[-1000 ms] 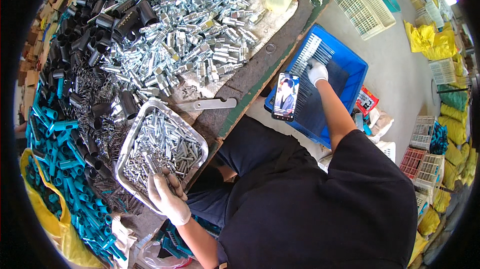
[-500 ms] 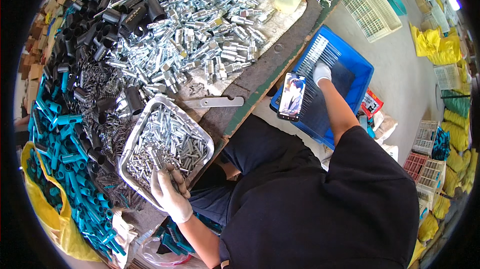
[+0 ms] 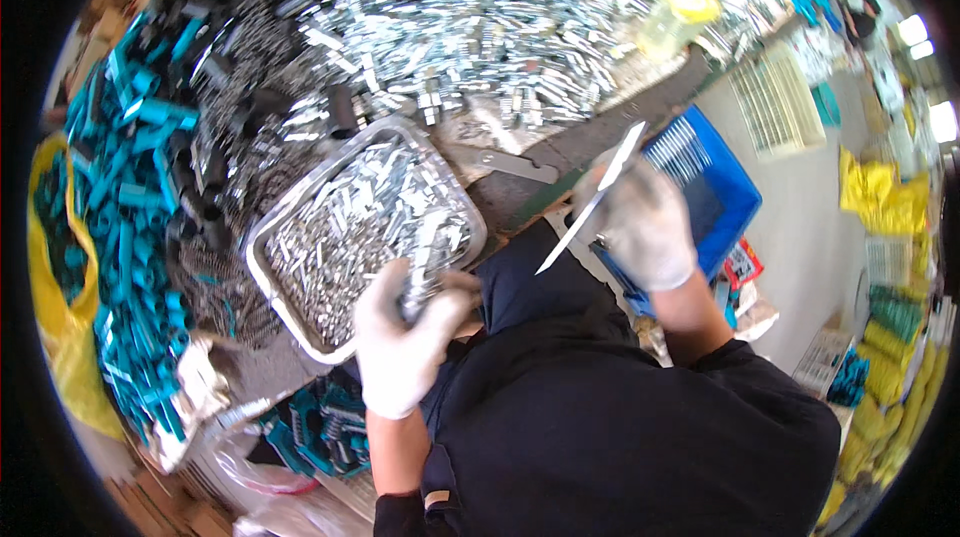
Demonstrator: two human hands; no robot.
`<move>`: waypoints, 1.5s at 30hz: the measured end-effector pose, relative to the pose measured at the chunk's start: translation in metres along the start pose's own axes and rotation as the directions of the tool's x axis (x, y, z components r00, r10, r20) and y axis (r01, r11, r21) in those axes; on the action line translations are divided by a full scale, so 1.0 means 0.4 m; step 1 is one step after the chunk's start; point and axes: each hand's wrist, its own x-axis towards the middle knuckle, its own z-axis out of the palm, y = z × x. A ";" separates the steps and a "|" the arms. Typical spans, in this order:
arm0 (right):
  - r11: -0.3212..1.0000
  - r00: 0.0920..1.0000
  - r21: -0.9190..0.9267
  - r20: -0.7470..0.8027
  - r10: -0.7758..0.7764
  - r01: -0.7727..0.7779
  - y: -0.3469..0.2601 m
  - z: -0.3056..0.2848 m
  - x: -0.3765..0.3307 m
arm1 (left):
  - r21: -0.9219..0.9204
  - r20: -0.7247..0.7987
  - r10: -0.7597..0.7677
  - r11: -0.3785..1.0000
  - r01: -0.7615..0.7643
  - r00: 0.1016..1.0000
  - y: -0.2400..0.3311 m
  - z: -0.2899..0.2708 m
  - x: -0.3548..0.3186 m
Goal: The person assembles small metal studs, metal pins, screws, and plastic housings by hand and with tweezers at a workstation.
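- The left hand (image 3: 410,342), in a pale glove, sits lower centre of the frame with its thumb and fingers wrapped around a shiny metal fitting (image 3: 425,252), which pokes upward.
- The fitting is over the right-hand part of a metal tray (image 3: 283,307). Can't tell if it touches anything in there.
- Tray's left of centre and loaded with little metal pins (image 3: 350,237).
- The right hand (image 3: 645,227), gloved too, is right of centre and pretty blurry. It's got hold of a flat pale strip (image 3: 590,199), slanting from upper right to lower left. Couldn't tell you exactly how the fingers sit on it.
- Behind that hand there's a blue bin (image 3: 738,212) with more thin strips (image 3: 680,152) lined up inside.
- A flat notched metal bar (image 3: 515,167) lies on the counter (image 3: 580,144) just beside the tray.
- Big heap of metal fittings (image 3: 480,52) across the top, with a yellow-topped cup (image 3: 672,22) at its right end.
- Teal plastic pieces (image 3: 140,197) pile up along the left, next to a yellow bag (image 3: 70,357).
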 end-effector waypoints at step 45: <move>0.850 0.914 0.370 0.300 0.274 -0.376 -0.117 0.283 0.136 | 0.134 -0.028 -0.040 0.990 0.044 0.999 -0.058 -0.220 -0.049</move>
